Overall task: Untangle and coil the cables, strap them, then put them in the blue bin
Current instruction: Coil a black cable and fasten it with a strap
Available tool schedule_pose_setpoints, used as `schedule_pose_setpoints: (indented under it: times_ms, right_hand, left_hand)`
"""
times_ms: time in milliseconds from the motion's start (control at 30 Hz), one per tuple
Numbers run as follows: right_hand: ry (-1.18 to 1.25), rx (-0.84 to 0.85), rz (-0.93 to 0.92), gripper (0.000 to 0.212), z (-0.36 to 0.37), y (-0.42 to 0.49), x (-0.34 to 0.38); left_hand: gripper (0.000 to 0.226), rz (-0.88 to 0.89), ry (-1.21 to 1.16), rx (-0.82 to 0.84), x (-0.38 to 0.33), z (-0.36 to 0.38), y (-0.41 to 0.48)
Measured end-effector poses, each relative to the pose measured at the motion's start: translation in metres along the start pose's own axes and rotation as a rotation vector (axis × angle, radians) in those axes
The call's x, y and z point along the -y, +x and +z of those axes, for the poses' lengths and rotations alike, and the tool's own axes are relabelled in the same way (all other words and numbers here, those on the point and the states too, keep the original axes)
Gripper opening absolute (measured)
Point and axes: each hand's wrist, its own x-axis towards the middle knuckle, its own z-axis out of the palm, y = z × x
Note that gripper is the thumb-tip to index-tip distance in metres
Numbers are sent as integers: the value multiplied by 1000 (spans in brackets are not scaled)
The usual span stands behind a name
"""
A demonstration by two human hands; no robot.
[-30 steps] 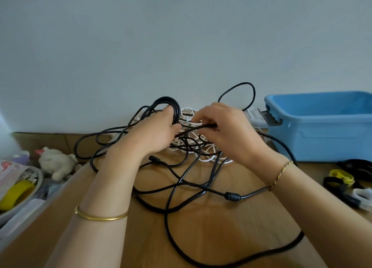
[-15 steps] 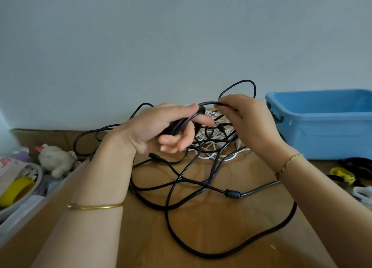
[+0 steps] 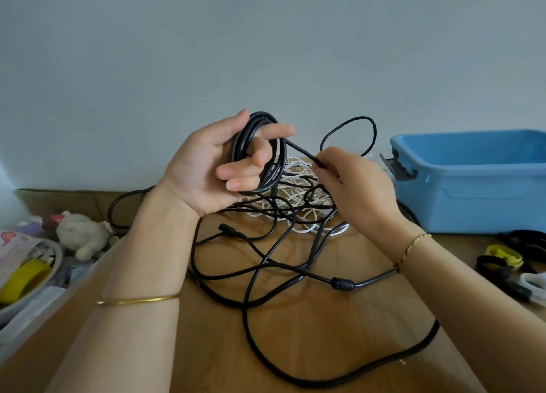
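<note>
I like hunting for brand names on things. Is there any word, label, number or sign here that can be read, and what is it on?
No text here can be read.
White packet at the far left: red print, too blurred to read.
Blue bin: no lettering shows on the side in view.
Black cables and straps: no markings visible.

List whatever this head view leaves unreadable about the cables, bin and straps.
Head view only:
1. Blue plastic bin: floor hidden by its near wall; right end cut off by the frame edge.
2. Thin white cables: count unreadable, tangled under black cables, partly behind the right hand.
3. Yellow and black straps: blurred, cut off at the right edge.
4. Black cable coil in the left hand: turns too packed to count.
</note>
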Motion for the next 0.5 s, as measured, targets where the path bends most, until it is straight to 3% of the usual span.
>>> schedule_pose_setpoints:
  times_ms: [133,200,367,500]
  right_hand:
    - [255,-170,75,13,-4,4,-3]
    - [345,-175,121,14,-6,5,-1]
    - [378,17,168,15,5,-2,1]
    - [418,173,167,18,13,-8,8]
  left_hand:
    - [52,-101,137,-10,-3,-4,-4]
    - [51,-108,114,-13,-2,-4,-4]
    - [50,-69,-141,181,-5,-5,-2]
    - [49,34,-170,-14,-1,-2,2]
